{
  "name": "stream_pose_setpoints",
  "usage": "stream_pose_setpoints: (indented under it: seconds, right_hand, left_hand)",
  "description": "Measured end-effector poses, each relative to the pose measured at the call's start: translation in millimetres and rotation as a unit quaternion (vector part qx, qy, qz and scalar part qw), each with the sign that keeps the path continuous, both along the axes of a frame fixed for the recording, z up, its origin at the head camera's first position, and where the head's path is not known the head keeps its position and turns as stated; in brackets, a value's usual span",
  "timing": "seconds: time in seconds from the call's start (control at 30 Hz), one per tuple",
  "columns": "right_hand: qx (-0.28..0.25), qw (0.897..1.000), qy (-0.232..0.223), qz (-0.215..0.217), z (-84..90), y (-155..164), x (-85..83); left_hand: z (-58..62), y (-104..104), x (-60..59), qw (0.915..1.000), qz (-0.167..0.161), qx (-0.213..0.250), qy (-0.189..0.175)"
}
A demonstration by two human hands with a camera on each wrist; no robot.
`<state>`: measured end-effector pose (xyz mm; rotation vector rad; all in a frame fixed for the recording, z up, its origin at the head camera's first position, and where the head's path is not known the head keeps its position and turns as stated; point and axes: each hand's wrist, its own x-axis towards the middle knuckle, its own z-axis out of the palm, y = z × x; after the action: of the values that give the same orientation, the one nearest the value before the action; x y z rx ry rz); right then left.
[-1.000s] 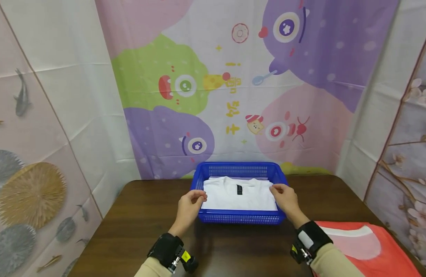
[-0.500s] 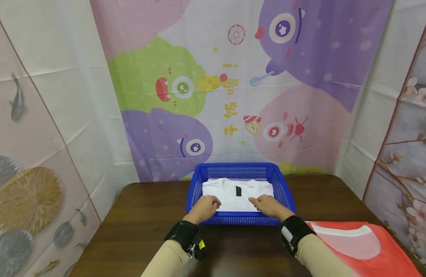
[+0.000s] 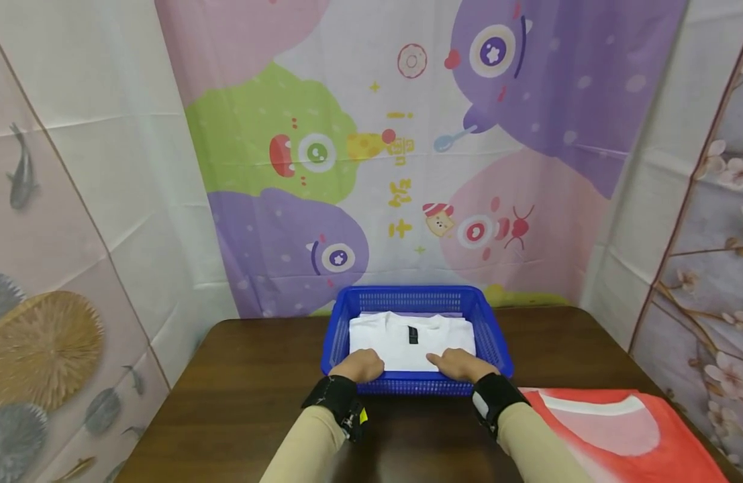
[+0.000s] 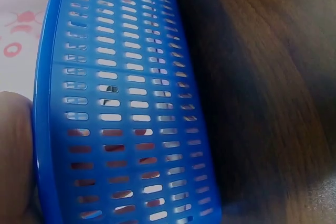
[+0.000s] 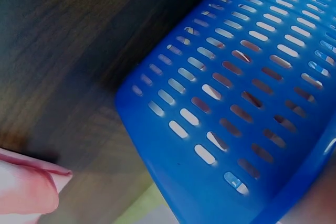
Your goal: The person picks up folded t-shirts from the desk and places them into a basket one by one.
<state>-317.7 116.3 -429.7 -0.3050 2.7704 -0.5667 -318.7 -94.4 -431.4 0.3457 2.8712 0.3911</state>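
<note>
A folded white T-shirt (image 3: 401,352) with a black neck label lies in a blue slotted plastic basket (image 3: 419,388). Over the basket's front rim reaches my left hand (image 3: 362,364), touching the shirt's front left part. My right hand (image 3: 462,364) is over the rim on the other side, its thumb pointing inward across the shirt. Through the slots of the front wall (image 4: 121,103) in the left wrist view, patches of skin show just inside. Similar patches appear behind the wall (image 5: 236,98) in the right wrist view. Most fingers are hidden, so their grip is unclear.
A red and pink folded garment (image 3: 625,429) with a white band lies at the table's right front. Beneath the white shirt's back edge, a strip of lilac cloth (image 3: 371,314) shows. The brown wooden table (image 3: 250,402) backs onto a cartoon-printed curtain (image 3: 401,261).
Both hands have moved from the shirt's left and right sides inward to its front edge, over the basket's front rim. The shirt stays in the basket.
</note>
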Motion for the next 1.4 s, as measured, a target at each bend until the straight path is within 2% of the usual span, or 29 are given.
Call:
stream_pose_setpoints:
  seconds: [0.17, 0.27, 0.4, 0.57, 0.67, 0.83, 0.93, 1.07, 1.23, 1.33, 1.4]
  right_hand:
    - [0.0, 1.0, -0.005, 0.002, 2.1, -2, 0.1]
    - [0.0, 1.0, 0.0, 0.001, 1.6, -2, -0.3]
    - [-0.001, 1.0, 0.023, 0.001, 0.0, -1, -0.8]
    - [-0.029, 0.996, 0.081, -0.011, 0.3, 6, 4.2]
    - [-0.056, 0.991, 0.121, -0.027, 2.2, 9, 8.9]
    - [-0.12, 0.973, 0.19, -0.049, 6.2, 17, 17.2]
    - [-0.152, 0.956, 0.242, -0.062, 11.5, 22, 24.7]
    - [-0.183, 0.931, 0.304, -0.086, 17.4, 32, 36.4]
    - [-0.202, 0.911, 0.338, -0.125, 20.9, 52, 53.0]
    - [-0.202, 0.903, 0.351, -0.145, 19.3, 69, 60.1]
    - [-0.197, 0.898, 0.359, -0.159, 16.4, 83, 63.5]
  left_hand:
    - [0.9, -1, 0.0, 0.9995, 0.022, 0.014, -0.019]
    - [1.1, -2, 0.6, 0.9997, 0.01, 0.021, -0.005]
    - [4.4, -4, 4.6, 0.9986, -0.027, 0.033, 0.031]
    - [8.6, -4, 10.5, 0.9925, -0.052, 0.091, 0.063]
    - [12.0, -3, 13.9, 0.9863, -0.046, 0.147, 0.06]
    - [18.6, 4, 22.9, 0.9697, -0.045, 0.231, 0.067]
    - [22.6, 12, 30.5, 0.9569, -0.049, 0.273, 0.086]
    - [27.9, 32, 43.0, 0.9407, -0.072, 0.313, 0.11]
    - [31.2, 58, 61.1, 0.9216, -0.112, 0.351, 0.123]
    - [29.8, 73, 70.9, 0.9116, -0.131, 0.374, 0.111]
    - [26.5, 83, 76.6, 0.9088, -0.137, 0.381, 0.101]
